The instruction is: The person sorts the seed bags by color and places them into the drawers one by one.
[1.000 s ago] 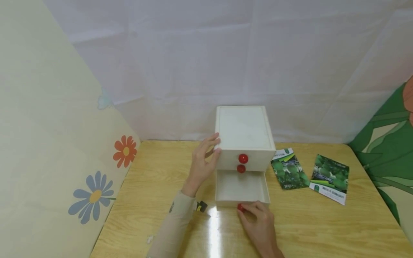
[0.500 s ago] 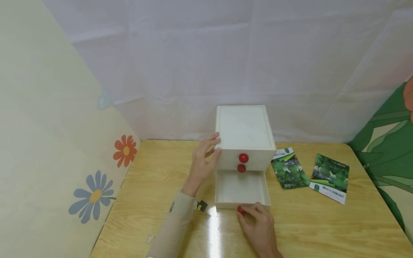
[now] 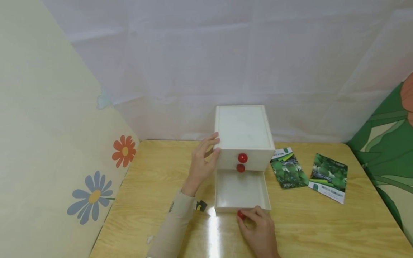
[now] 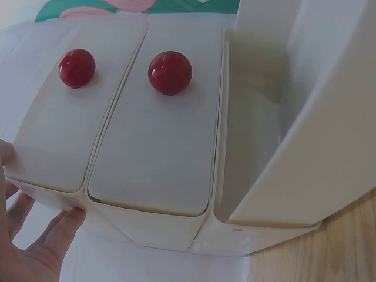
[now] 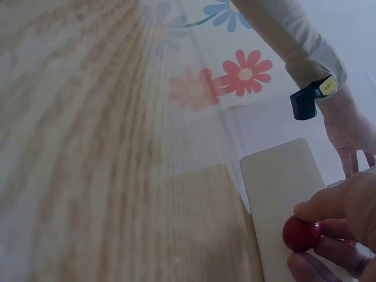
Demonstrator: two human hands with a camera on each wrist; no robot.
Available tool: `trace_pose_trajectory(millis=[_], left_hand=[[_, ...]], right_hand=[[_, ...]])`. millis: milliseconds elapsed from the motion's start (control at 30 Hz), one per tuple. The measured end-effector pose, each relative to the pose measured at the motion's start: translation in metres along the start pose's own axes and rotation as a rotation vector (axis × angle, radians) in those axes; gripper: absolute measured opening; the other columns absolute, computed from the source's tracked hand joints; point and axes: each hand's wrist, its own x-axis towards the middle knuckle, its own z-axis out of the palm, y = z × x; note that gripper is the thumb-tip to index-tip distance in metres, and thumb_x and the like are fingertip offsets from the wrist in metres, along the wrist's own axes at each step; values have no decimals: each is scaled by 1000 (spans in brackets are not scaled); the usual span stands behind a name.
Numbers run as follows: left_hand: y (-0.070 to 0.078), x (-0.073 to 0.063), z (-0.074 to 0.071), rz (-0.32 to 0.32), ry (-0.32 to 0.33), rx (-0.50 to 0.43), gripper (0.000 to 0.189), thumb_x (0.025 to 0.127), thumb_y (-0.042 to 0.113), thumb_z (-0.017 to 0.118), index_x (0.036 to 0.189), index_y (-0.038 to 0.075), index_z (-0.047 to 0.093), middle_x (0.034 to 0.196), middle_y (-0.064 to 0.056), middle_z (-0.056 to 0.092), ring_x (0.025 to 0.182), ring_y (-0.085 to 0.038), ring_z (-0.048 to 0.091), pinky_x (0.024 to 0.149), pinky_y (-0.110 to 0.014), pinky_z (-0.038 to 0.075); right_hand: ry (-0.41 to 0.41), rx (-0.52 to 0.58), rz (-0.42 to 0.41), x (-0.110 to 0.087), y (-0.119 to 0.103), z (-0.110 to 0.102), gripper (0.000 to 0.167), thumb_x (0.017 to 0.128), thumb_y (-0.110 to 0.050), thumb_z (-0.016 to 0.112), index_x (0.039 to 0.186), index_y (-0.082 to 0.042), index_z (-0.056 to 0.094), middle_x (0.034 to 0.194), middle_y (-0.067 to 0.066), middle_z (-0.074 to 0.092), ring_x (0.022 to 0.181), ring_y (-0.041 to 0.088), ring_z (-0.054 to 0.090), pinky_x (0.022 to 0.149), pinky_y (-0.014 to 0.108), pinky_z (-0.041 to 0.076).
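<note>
A white three-drawer cabinet (image 3: pixel 243 127) stands on the table, with its bottom drawer (image 3: pixel 240 190) pulled out toward me. My right hand (image 3: pixel 259 229) pinches that drawer's round red knob (image 5: pixel 301 233) between thumb and fingers. At the cabinet's left side, my left hand (image 3: pixel 202 163) rests against the upper front corner, its fingers (image 4: pixel 66 230) spread and touching the side wall. Red knobs of the top drawer (image 4: pixel 77 68) and middle drawer (image 4: pixel 170 73) show on their fronts, both pushed in. Inside the bottom drawer, the bare white floor is visible in the head view.
Two green printed cards (image 3: pixel 288 168) (image 3: pixel 329 177) lie right of the cabinet on the wooden table (image 3: pixel 155 179). A white cloth (image 3: pixel 193 64) hangs close behind. A black device with a yellow label (image 5: pixel 314 97) sits on the left wrist.
The bottom drawer has slid a little farther out toward me, with my right hand moving along on its knob. My left hand stays at the cabinet's corner.
</note>
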Motion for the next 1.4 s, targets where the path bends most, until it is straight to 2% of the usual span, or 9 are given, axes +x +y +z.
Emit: trace_pose_trajectory(millis=[233,367,533,867,1133,1400], left_hand=[[-17,-1,-2,39,-6,4,31,101,1,69,132,-2,67,153,-18,60,141,-40,59,96,-41,64],[-19,-1,-3,49,-12,-2,30,104,5,68,134,0,67,155,-14,59,142,-36,59,97,-36,63],[-18,0,-4,31,-21,1,30,105,8,67,134,0,66,156,-12,59,143,-33,58,98,-32,62],[-16,1,-5,29,-18,-3,30,105,9,67,133,-1,66,155,-14,59,142,-35,58,98,-34,62],[-18,1,-2,48,-12,-23,29,102,3,69,132,-1,68,153,-17,60,140,-38,59,95,-39,64],[-18,-2,-1,45,-12,1,31,104,6,67,134,-2,66,155,-15,59,143,-35,58,97,-32,62]], right_hand=[[12,37,-25,-2,-1,-1,41,54,10,98,86,-11,83,82,-13,65,72,2,63,66,9,52],[15,54,-38,-2,-2,-2,41,55,10,98,87,-11,84,83,-12,66,72,3,64,65,11,52],[27,65,-67,-3,-1,-2,41,56,10,98,88,-12,84,84,-11,67,72,5,66,66,11,53],[28,69,-74,-6,-1,-2,41,56,9,98,88,-12,84,84,-11,67,72,4,64,66,11,51],[26,37,-57,-10,0,-2,41,54,7,100,86,-13,83,84,-12,65,71,2,62,64,11,50],[4,15,-67,-15,2,-4,41,54,5,102,86,-14,83,86,-15,65,72,0,61,65,10,51]])
